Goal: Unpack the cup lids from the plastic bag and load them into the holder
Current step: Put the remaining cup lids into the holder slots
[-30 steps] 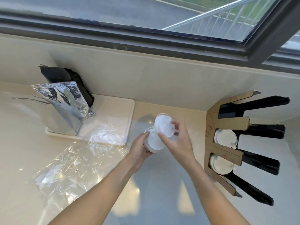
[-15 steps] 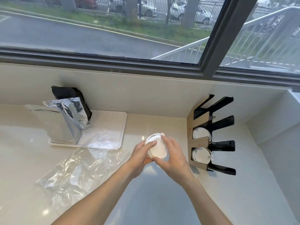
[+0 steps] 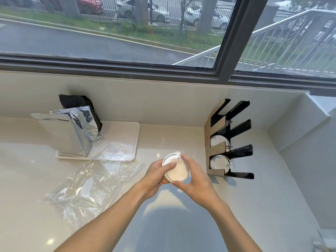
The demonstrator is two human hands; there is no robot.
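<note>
- Foil pouch (image 3: 72,131), with a black pouch (image 3: 80,106) behind it, stands on a white tray (image 3: 127,131) at far left of the counter; neither belongs to our job.
- Plastic bag (image 3: 85,186), clear and crumpled, lies flat on the counter (image 3: 181,224) beside the tray; we judge it limp, slippery and emptied, though we cannot be sure.
- Left hand (image 3: 154,176) cups the cup lids (image 3: 175,170) from the left, thumb across the top face.
- Cup lids, a short white stack held above the counter near the middle; we expect them light, thin, springy and prone to slide apart, so we would grip across the rims, never the centre.
- Right hand (image 3: 195,177) closes on the stack's right edge, fingertips at top and bottom rim.
- Holder (image 3: 218,140), cardboard-fronted with black prongs, sits against the wall to the right; two lower slots show lids, upper slots look free.
- Counter is pale, glossy stone in a corner under a window (image 3: 163,30).
</note>
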